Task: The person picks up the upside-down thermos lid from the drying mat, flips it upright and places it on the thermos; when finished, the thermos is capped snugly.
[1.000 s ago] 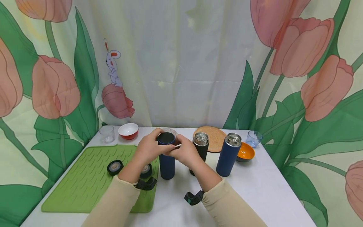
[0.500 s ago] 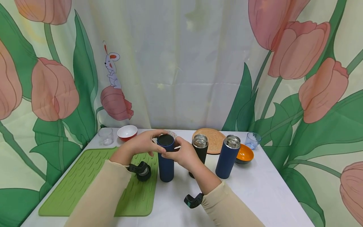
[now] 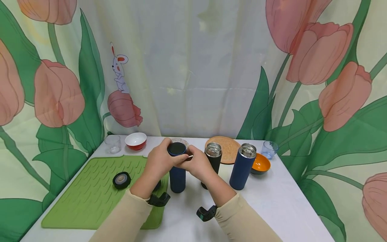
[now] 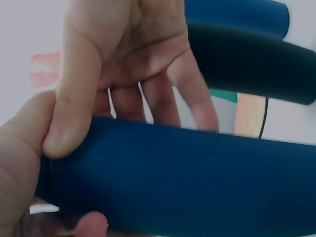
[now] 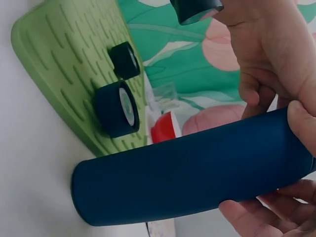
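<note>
A dark blue thermos bottle (image 3: 177,179) with a black-topped lid (image 3: 176,148) stands upright, close in front of me. My left hand (image 3: 158,161) grips the lid from the left, thumb across its near side. From the right, my right hand (image 3: 198,163) holds the bottle just under the lid. In the right wrist view the blue bottle (image 5: 192,168) runs down from both hands to its base. To the right stand a black thermos bottle (image 3: 214,158) and a second blue thermos bottle (image 3: 242,169), both with bare steel mouths.
A green mat (image 3: 99,188) at left bears a loose black lid (image 3: 122,180) and another lid (image 5: 117,109), mostly hidden by my left arm in the head view. Behind are a red bowl (image 3: 136,143), two glasses, a round wooden board (image 3: 228,149) and an orange bowl (image 3: 260,163).
My left wrist swung out to the left half a second ago and is now back in, its fingers around the lid again. The right hand and the bottle stayed in place.
</note>
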The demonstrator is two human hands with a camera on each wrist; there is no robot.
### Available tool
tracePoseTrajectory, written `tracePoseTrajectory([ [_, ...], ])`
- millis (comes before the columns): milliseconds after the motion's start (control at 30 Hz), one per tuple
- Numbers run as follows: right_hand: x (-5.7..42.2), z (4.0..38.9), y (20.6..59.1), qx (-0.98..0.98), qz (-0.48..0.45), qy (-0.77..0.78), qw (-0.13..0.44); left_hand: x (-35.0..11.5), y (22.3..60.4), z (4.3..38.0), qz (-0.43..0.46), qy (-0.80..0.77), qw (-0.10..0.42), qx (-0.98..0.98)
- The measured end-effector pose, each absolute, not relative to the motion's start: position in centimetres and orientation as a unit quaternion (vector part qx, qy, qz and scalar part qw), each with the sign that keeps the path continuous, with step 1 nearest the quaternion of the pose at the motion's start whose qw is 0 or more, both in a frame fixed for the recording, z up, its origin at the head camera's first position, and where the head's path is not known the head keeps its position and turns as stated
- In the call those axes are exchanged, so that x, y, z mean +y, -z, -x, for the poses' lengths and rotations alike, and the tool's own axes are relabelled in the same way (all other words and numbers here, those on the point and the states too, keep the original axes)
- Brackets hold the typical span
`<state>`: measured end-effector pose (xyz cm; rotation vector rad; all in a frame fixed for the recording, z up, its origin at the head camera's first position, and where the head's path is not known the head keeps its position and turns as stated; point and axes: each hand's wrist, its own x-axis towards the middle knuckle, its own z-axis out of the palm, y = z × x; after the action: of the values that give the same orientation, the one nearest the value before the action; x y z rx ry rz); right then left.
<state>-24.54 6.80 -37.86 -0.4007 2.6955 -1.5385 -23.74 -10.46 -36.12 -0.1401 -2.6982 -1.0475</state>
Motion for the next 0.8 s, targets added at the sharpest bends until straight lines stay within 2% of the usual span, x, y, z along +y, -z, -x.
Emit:
tracePoseTrajectory([
  [167, 6.9, 24.7, 37.7, 0.859, 0.125, 0.496, 0.014, -11.7, 35.8, 24.9, 0.118, 0.326, 0.107, -0.932],
  [500, 6.8, 24.5, 37.7, 0.860, 0.115, 0.497, 0.016, -14.5, 34.4, 27.4, 0.254, 0.291, -0.014, -0.922],
  [667, 6.7, 24.4, 37.7, 0.864, 0.111, 0.492, 0.014, -15.1, 33.7, 28.2, 0.271, 0.310, -0.083, -0.907],
  [800, 6.7, 24.5, 37.7, 0.864, 0.105, 0.491, 0.013, -15.2, 33.7, 28.5, 0.265, 0.327, -0.109, -0.901],
])
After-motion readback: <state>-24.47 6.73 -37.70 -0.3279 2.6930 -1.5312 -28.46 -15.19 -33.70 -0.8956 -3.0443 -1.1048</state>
